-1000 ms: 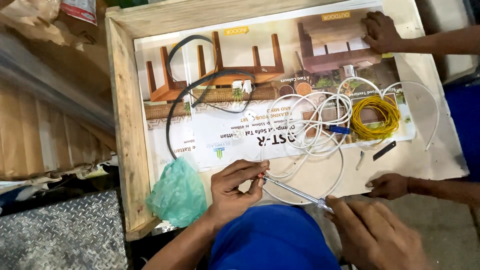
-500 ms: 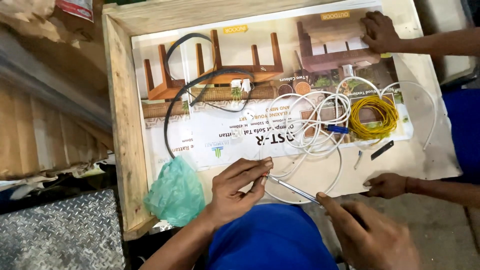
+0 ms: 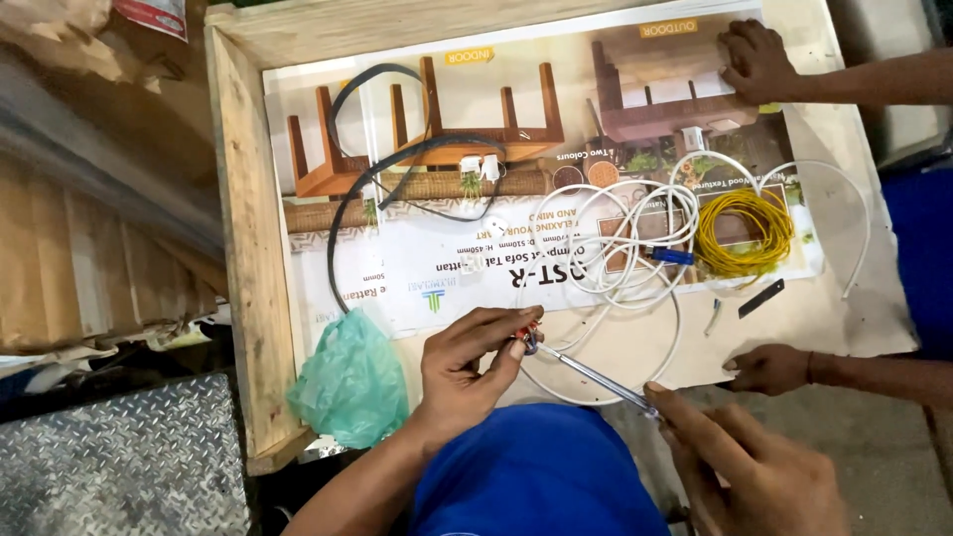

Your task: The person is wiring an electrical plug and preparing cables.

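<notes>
- Left hand [image 3: 467, 372] is curled shut around the handle end of a thin screwdriver [image 3: 586, 372], thumb and fingers pinching it right where a bit of red shows at the handle.
- Right hand [image 3: 754, 467] is at the other end, fingertips closed on the metal shaft near its tip, so the tool runs diagonally between both hands, just above the person's blue shirt [image 3: 536, 476].
- The screwdriver sits over the near edge of a printed furniture poster [image 3: 447, 109] that's lying flat in a shallow wooden tray [image 3: 243, 248].
- Just beyond it there's a loose tangle of white cable [image 3: 625, 238], with one loop swinging down under the shaft.
- A coil of yellow wire [image 3: 745, 233] lies right beside the white stuff, with a small blue connector [image 3: 675, 256] between them.
- A black cable [image 3: 397, 159] loops across the left half of the poster.
- A crumpled green plastic bag [image 3: 347, 382] sits at the tray's near left corner, close to the left wrist.
- Two other hands come in from the right: one [image 3: 759, 60] pressed flat on the poster's far corner, one [image 3: 769, 369] resting at the near edge, loosely curled.
</notes>
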